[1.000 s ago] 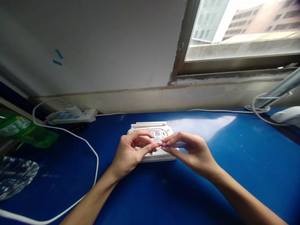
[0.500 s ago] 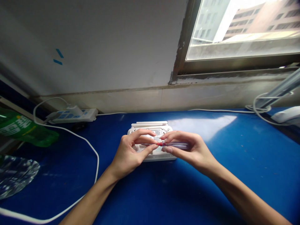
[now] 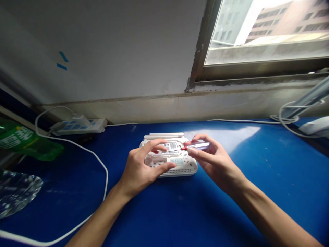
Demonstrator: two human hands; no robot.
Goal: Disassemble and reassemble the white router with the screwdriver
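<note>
A white router (image 3: 189, 168) with vents, a printed label and folded antennas lies on the blue table. In my right hand (image 3: 213, 154) is a screwdriver (image 3: 196, 145) with a clear handle and a red collar, pinched between thumb and fingers. It is held nearly level above the router, and its thin shaft points left. My left hand (image 3: 140, 164) is over the router's left part, thumb and fingers spread apart around a gap. The screwdriver's tip is near the left fingertips; whether they touch it, I cannot tell.
At the back left sits a power strip (image 3: 99, 126) with a plug and a white cable (image 3: 102, 164) looping forward. A green bottle (image 3: 38, 145) and a clear plastic bottle (image 3: 22, 193) lie at the left. Coiled cord (image 3: 285, 118) wraps a lamp-like post at the right.
My left thumb and fingers have come off the screwdriver and opened. My right hand has shifted slightly up and right with the screwdriver, so more of the router shows.
</note>
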